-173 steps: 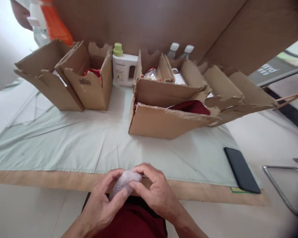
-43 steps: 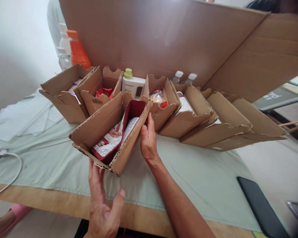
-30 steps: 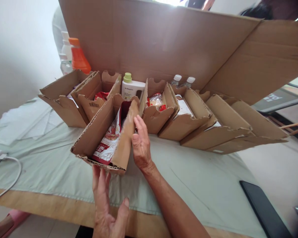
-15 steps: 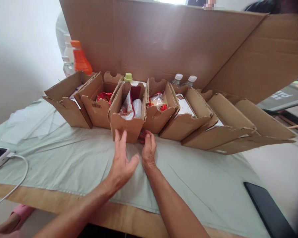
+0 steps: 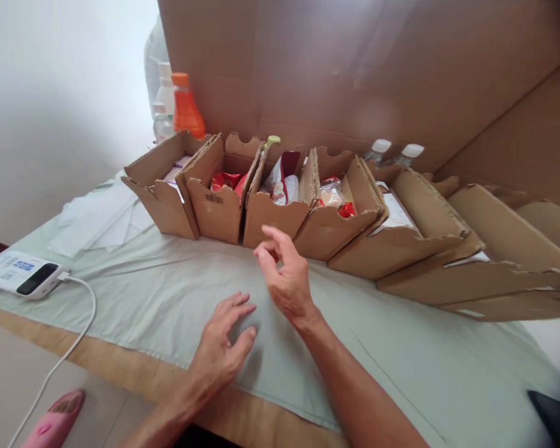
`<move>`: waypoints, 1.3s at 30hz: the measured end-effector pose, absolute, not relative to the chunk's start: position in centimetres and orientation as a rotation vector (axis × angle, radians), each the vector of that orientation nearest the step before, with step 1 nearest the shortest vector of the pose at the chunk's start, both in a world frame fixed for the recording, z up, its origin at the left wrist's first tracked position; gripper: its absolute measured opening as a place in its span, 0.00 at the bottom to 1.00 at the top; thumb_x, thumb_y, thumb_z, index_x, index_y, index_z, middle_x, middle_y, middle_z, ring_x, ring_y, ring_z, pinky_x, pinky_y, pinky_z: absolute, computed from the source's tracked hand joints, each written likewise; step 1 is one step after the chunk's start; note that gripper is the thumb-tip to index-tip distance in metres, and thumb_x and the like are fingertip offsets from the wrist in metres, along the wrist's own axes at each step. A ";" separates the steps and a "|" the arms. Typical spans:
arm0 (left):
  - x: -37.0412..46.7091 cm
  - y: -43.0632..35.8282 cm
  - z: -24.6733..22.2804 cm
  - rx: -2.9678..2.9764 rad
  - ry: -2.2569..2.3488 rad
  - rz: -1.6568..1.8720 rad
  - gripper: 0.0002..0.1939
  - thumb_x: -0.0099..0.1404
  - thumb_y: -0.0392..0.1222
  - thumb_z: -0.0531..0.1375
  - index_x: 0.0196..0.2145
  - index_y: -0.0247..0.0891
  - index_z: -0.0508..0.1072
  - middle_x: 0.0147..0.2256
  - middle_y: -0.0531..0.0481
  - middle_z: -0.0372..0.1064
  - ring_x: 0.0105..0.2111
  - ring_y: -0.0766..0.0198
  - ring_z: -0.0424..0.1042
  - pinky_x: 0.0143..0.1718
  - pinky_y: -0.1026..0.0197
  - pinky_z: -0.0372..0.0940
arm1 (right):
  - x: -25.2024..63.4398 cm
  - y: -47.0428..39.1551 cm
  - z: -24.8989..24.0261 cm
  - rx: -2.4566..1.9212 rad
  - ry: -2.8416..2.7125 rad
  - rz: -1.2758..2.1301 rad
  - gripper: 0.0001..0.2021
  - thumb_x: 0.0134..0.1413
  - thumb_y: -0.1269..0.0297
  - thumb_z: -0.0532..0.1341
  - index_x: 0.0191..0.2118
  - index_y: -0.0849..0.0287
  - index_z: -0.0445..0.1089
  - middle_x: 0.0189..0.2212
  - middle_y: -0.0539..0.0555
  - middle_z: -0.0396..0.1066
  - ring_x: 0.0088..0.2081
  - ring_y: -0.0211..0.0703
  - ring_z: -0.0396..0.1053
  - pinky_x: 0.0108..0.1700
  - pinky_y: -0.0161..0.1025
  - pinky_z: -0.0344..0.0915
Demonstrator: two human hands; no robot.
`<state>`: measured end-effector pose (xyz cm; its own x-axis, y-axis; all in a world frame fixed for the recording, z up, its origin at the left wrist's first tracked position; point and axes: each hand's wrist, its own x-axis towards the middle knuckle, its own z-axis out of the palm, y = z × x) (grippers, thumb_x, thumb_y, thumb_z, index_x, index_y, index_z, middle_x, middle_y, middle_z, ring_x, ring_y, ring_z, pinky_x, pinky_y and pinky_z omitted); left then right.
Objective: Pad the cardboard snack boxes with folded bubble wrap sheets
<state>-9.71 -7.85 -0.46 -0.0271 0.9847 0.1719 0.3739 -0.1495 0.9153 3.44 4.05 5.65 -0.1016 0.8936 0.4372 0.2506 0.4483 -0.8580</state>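
Note:
Several open cardboard boxes stand side by side in a row. The middle box (image 5: 275, 216) holds a red-and-white packet (image 5: 277, 182) and something clear, possibly plastic. My right hand (image 5: 285, 269) hovers just in front of this box, thumb and forefinger apart, the other fingers curled, nothing visible in it. Lower and to the left, my left hand (image 5: 224, 339) is over the green cloth (image 5: 168, 298), its fingers spread and holding nothing. A box (image 5: 217, 211) to the left contains a red packet (image 5: 226, 181). On the right, another box (image 5: 333, 233) has a clear-and-red packet (image 5: 332, 194) inside.
Behind the row rises a large cardboard panel (image 5: 308, 74). An orange bottle (image 5: 186, 109) and white-capped bottles (image 5: 380, 149) stand behind the boxes. At left lie white sheets (image 5: 96, 218) and a white power bank (image 5: 21, 274) with a cable (image 5: 93, 305). A dark flat object (image 5: 555, 417) is at lower right.
Both hands have come away from the middle box: the left drew back toward the table edge, the right lifted in front of it. The box now sits farther back in the row. The view has shifted.

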 end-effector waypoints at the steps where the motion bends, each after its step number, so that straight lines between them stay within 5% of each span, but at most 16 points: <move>1: -10.4 -8.6 -0.7 1.565 1.477 1.217 0.14 0.67 0.41 0.60 0.49 0.43 0.81 0.58 0.40 0.75 0.62 0.47 0.71 0.62 0.38 0.67 | 2.3 4.8 7.2 -1.006 -1.734 0.686 0.24 0.63 0.63 0.56 0.64 0.53 0.66 0.33 0.50 0.77 0.33 0.42 0.73 0.42 0.41 0.70; 3: -11.6 -9.5 -1.1 1.504 1.524 1.283 0.12 0.68 0.41 0.60 0.46 0.44 0.81 0.55 0.41 0.77 0.59 0.48 0.73 0.60 0.39 0.68 | 0.0 7.0 9.9 -1.086 -1.922 0.565 0.32 0.61 0.66 0.56 0.70 0.53 0.58 0.31 0.49 0.76 0.31 0.45 0.72 0.43 0.45 0.70; 5: -12.4 -9.7 -1.2 1.413 1.562 1.324 0.11 0.68 0.43 0.61 0.44 0.43 0.82 0.54 0.40 0.77 0.57 0.48 0.75 0.59 0.40 0.69 | -2.0 9.3 11.7 -1.266 -2.053 0.439 0.31 0.59 0.67 0.58 0.69 0.55 0.62 0.30 0.52 0.77 0.32 0.50 0.73 0.44 0.48 0.69; 8: -13.4 -9.4 -0.7 1.221 1.615 1.395 0.12 0.66 0.47 0.62 0.43 0.41 0.81 0.56 0.40 0.76 0.58 0.47 0.73 0.62 0.39 0.66 | -3.5 11.1 12.4 -1.442 -2.149 0.286 0.14 0.62 0.66 0.59 0.51 0.56 0.77 0.30 0.57 0.78 0.34 0.53 0.75 0.41 0.46 0.67; 10: -14.1 -9.1 -0.1 1.038 1.652 1.463 0.16 0.66 0.50 0.63 0.47 0.40 0.79 0.58 0.39 0.73 0.60 0.46 0.71 0.64 0.38 0.62 | -3.4 10.2 12.1 -1.368 -2.179 0.244 0.10 0.65 0.65 0.58 0.41 0.55 0.78 0.28 0.55 0.77 0.32 0.50 0.74 0.37 0.41 0.64; 14: -15.9 -8.8 1.3 0.701 1.701 1.623 0.25 0.64 0.52 0.64 0.55 0.39 0.73 0.59 0.40 0.72 0.60 0.48 0.71 0.65 0.41 0.61 | -0.6 3.5 11.8 -1.002 -2.244 0.292 0.10 0.66 0.66 0.57 0.36 0.55 0.74 0.27 0.50 0.77 0.28 0.40 0.72 0.33 0.36 0.61; 18: -17.5 -9.0 2.2 0.635 1.708 1.756 0.33 0.60 0.48 0.66 0.61 0.39 0.67 0.61 0.40 0.70 0.61 0.48 0.70 0.63 0.47 0.65 | 5.5 -4.2 12.7 -0.828 -2.249 0.392 0.08 0.64 0.70 0.59 0.39 0.54 0.76 0.30 0.49 0.80 0.27 0.39 0.74 0.34 0.36 0.67; 22: -17.1 -9.9 2.4 0.750 1.689 1.719 0.36 0.56 0.46 0.67 0.62 0.42 0.68 0.59 0.43 0.71 0.58 0.48 0.73 0.56 0.51 0.71 | 13.6 -7.6 12.4 -1.226 -1.862 0.357 0.07 0.61 0.60 0.64 0.42 0.44 0.80 0.30 0.51 0.81 0.28 0.45 0.78 0.29 0.40 0.72; 27: -14.5 -12.6 1.2 0.834 1.657 1.483 0.30 0.53 0.50 0.69 0.53 0.39 0.75 0.51 0.42 0.77 0.54 0.44 0.75 0.56 0.47 0.71 | 20.8 -10.7 8.3 -1.424 -1.440 0.545 0.32 0.52 0.48 0.69 0.64 0.42 0.70 0.53 0.59 0.79 0.46 0.57 0.81 0.39 0.48 0.79; 31: -12.2 -14.7 -0.6 0.898 1.656 1.380 0.22 0.59 0.55 0.67 0.46 0.39 0.76 0.48 0.43 0.78 0.52 0.46 0.76 0.54 0.50 0.71 | 20.5 -13.7 4.2 -1.436 -1.686 0.642 0.29 0.44 0.46 0.73 0.54 0.46 0.79 0.46 0.60 0.82 0.45 0.61 0.81 0.36 0.47 0.79; 34: -10.6 -13.3 -0.4 0.995 1.625 1.413 0.22 0.66 0.53 0.62 0.53 0.39 0.73 0.52 0.42 0.76 0.55 0.50 0.74 0.58 0.51 0.68 | 18.1 -13.3 2.9 -1.552 -1.624 0.619 0.18 0.46 0.49 0.72 0.42 0.51 0.81 0.34 0.58 0.82 0.35 0.57 0.80 0.32 0.45 0.77; 39: -9.0 -5.3 1.8 1.419 1.489 1.413 0.25 0.71 0.44 0.54 0.64 0.39 0.67 0.60 0.41 0.71 0.61 0.53 0.69 0.63 0.48 0.63 | 15.6 -8.1 3.6 -1.516 -1.275 0.519 0.20 0.54 0.51 0.68 0.48 0.56 0.74 0.39 0.57 0.80 0.38 0.49 0.78 0.42 0.45 0.76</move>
<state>-8.98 -5.28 1.82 -0.2165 0.9513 0.2194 0.2691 -0.1579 0.9501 15.57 -8.12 3.64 0.3404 0.8978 0.2795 0.4474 0.1069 -0.8879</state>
